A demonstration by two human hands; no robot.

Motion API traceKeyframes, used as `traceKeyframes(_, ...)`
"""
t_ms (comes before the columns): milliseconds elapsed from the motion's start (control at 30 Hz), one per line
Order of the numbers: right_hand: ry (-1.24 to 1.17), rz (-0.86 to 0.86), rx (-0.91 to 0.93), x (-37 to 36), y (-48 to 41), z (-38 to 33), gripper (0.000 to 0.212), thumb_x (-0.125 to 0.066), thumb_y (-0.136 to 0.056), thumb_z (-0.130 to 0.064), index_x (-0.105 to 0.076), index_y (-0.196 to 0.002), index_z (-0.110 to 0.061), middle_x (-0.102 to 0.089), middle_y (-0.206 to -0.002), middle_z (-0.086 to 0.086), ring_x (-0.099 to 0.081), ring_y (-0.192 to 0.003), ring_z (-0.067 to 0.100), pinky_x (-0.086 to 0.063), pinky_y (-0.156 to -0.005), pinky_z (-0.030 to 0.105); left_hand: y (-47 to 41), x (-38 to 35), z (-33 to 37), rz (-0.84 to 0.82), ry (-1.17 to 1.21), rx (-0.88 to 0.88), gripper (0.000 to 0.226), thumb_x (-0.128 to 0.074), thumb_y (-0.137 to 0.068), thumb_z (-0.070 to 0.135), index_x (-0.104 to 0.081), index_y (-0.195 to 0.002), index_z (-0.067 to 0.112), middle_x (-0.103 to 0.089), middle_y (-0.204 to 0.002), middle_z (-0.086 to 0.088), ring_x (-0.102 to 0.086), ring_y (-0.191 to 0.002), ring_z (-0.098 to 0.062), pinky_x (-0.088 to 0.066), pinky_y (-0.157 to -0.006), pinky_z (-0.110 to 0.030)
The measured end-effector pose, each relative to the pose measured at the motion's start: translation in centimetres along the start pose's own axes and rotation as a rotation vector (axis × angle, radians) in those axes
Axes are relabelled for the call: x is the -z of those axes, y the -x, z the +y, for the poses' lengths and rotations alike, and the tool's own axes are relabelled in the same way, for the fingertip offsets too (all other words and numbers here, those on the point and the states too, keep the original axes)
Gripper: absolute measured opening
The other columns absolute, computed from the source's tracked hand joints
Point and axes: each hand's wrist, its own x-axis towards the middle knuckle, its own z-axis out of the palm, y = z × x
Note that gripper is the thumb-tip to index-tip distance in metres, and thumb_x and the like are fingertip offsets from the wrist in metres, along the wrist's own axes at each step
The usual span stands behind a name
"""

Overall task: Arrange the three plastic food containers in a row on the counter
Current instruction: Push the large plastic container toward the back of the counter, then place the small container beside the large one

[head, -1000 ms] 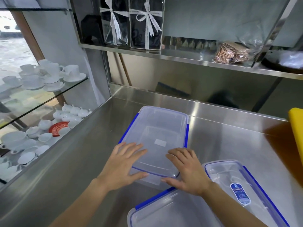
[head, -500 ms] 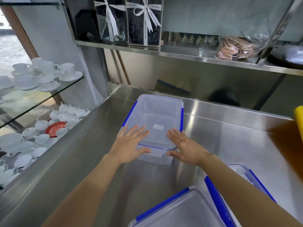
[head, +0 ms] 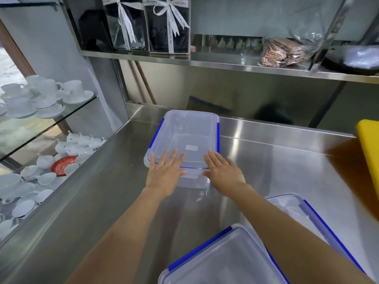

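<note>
Item: far container [head: 187, 140], lidded, blue clips; lies at the back of the steel counter [head: 276, 160], near the rear wall.
Left hand [head: 164, 175] and right hand [head: 222, 173] lie flat and splayed on its near lid edge, grasping nothing; second container [head: 221, 261] and third container [head: 303, 214] sit nearer, well apart; advice: push evenly with both palms so it stays square, leaving room alongside for two more.
</note>
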Motion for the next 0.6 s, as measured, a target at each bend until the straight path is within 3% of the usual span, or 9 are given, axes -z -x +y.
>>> traceKeyframes(100, -0.040, 0.090, 0.009, 0.0, 1.8, 0.4, 0.062, -0.029, -0.096, -0.045, -0.001, -0.144, -0.020, -0.006, -0.157, 0.003, -0.009, -0.143, 0.022, -0.015, -0.115, 0.043, 0.9, 0.2, 0.8, 0.063, -0.009, 0.008, 0.052, -0.022, -0.099, 0.038, -0.003, -0.146, 0.026, -0.006, -0.158, 0.003, -0.002, -0.144, -0.020, 0.000, -0.113, -0.051)
traceKeyframes(200, -0.074, 0.183, -0.023, 0.4, 4.0, 2.2, 0.054, -0.038, -0.094, -0.036, -0.020, -0.141, -0.018, -0.032, -0.149, 0.008, -0.037, -0.130, 0.029, -0.032, -0.103, 0.043, 1.9, 0.8, 2.3, 0.233, 0.177, -0.019, 0.049, -0.039, -0.096, 0.025, -0.025, -0.142, 0.015, -0.029, -0.151, -0.006, -0.024, -0.138, -0.021, -0.015, -0.113, -0.040)
traceKeyframes(267, -0.073, 0.265, -0.076, 0.8, 5.5, 4.0, 0.045, -0.041, -0.093, -0.034, -0.034, -0.133, -0.015, -0.050, -0.134, 0.011, -0.050, -0.116, 0.033, -0.040, -0.092, 0.042, 2.4, 1.8, 4.5, 0.368, 0.321, -0.015, 0.041, -0.048, -0.092, 0.021, -0.044, -0.131, 0.008, -0.047, -0.136, -0.013, -0.042, -0.125, -0.028, -0.029, -0.102, -0.039)
traceKeyframes(333, -0.092, 0.362, -0.151, 1.0, 7.2, 6.0, 0.034, -0.043, -0.092, -0.032, -0.048, -0.118, -0.010, -0.062, -0.116, 0.014, -0.058, -0.100, 0.036, -0.042, -0.076, 0.037, 2.8, 3.0, 7.6, 0.419, 0.399, -0.029, 0.025, -0.052, -0.089, 0.023, -0.058, -0.108, 0.007, -0.063, -0.110, -0.015, -0.056, -0.101, -0.035, -0.039, -0.081, -0.040)
traceKeyframes(400, -0.125, 0.407, -0.240, 0.9, 8.9, 7.7, 0.028, -0.046, -0.091, -0.030, -0.052, -0.108, -0.008, -0.065, -0.106, 0.015, -0.060, -0.092, 0.038, -0.038, -0.067, 0.035, 3.4, 3.7, 10.5, 0.376, 0.435, -0.068, 0.023, -0.049, -0.090, 0.032, -0.058, -0.085, 0.011, -0.069, -0.086, -0.011, -0.059, -0.078, -0.035, -0.035, -0.064, -0.034)
traceKeyframes(467, -0.160, 0.398, -0.335, 0.4, 10.9, 9.6, 0.031, -0.050, -0.089, -0.032, -0.052, -0.111, -0.010, -0.064, -0.110, 0.015, -0.059, -0.096, 0.037, -0.044, -0.073, 0.038, 4.0, 3.4, 13.6, 0.249, 0.424, -0.140, 0.029, -0.046, -0.091, 0.041, -0.050, -0.076, 0.016, -0.069, -0.079, -0.007, -0.054, -0.066, -0.028, -0.033, -0.061, -0.031)
traceKeyframes(600, -0.259, 0.274, -0.487, -1.3, 14.5, 12.6, 0.054, -0.058, -0.080, -0.050, -0.044, -0.121, -0.018, -0.053, -0.126, 0.008, -0.054, -0.107, 0.029, -0.047, -0.087, 0.042, 5.2, 2.3, 18.2, -0.073, 0.342, -0.245, 0.033, -0.044, -0.088, 0.047, -0.056, -0.086, 0.016, -0.068, -0.097, -0.011, -0.061, -0.089, -0.034, -0.045, -0.076, -0.037)
